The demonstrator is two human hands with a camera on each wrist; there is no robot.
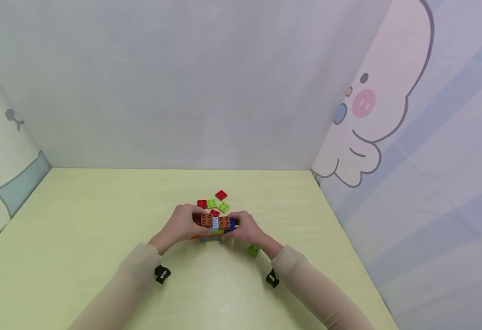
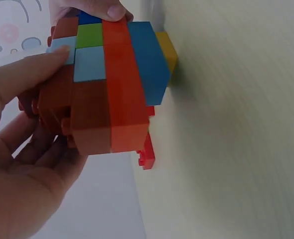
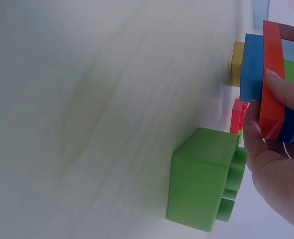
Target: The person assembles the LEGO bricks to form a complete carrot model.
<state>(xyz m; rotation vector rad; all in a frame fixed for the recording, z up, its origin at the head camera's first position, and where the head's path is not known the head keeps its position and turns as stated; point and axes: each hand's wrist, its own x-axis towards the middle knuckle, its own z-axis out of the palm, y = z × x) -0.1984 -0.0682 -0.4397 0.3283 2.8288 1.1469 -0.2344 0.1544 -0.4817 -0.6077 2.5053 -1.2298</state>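
Observation:
A stacked toy-brick build (image 1: 215, 223) stands between both hands near the table's middle. In the left wrist view its layers run from a yellow brick (image 2: 168, 52) at the bottom through a blue brick (image 2: 149, 64) and a long orange-red brick (image 2: 126, 94) to brown, light-blue and green ones. My left hand (image 1: 182, 224) grips the brown bricks at the left end, thumb against the near side. At the other end my right hand (image 1: 247, 228) holds the build by the orange-red brick and a dark blue brick (image 3: 292, 125). The far side is mostly hidden in the head view.
Loose red bricks (image 1: 221, 195) and lime-green bricks (image 1: 223, 207) lie behind the build. A green brick (image 1: 254, 250) sits beside the right wrist. Fabric walls (image 1: 175, 91) border the pale table (image 1: 101, 206) at the back and sides.

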